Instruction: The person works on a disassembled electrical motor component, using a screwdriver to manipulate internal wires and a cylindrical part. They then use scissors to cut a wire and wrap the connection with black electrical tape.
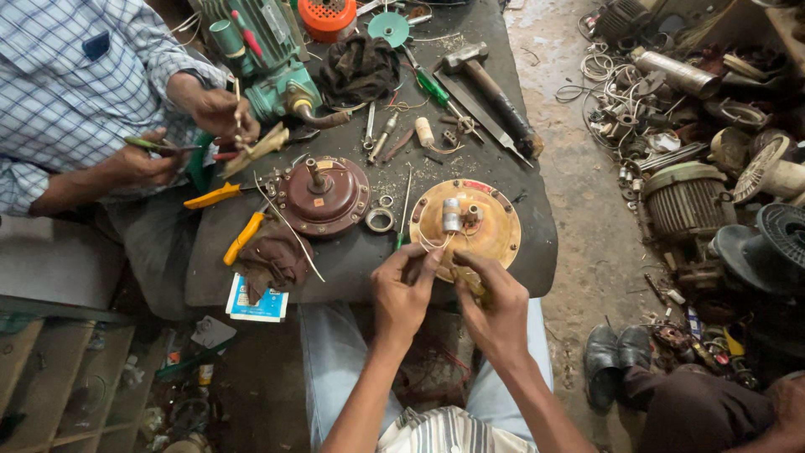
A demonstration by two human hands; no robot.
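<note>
1. Thin pale wire leads, low centre of the frame: judged light, limp and easily kinked or snapped at the ends; best pinched close to the tips, between thumb and forefinger, never tugged.
2. Left hand pinching those leads at the fingertips, closed on them just under the near edge of the disc.
3. Right hand closed round a small yellowish piece (too hidden to name), thumb pressed over it, touching the left hand's fingertips.
4. Round brass-coloured motor plate, centre of the frame on the dark bench: likely heavy and rigid, best lifted by the rim with both hands; flat-lying, tarnished orange-gold, ringed with small holes, a red patch at its far edge.
5. Small silver cylinder upright near the plate's middle, leads running from there toward the hands.
6. Left of the plate: a loose metal ring, then a maroon motor cover with a central shaft.
7. Upper left: a co-worker in a checked shirt, hands busy at a green motor.
</note>
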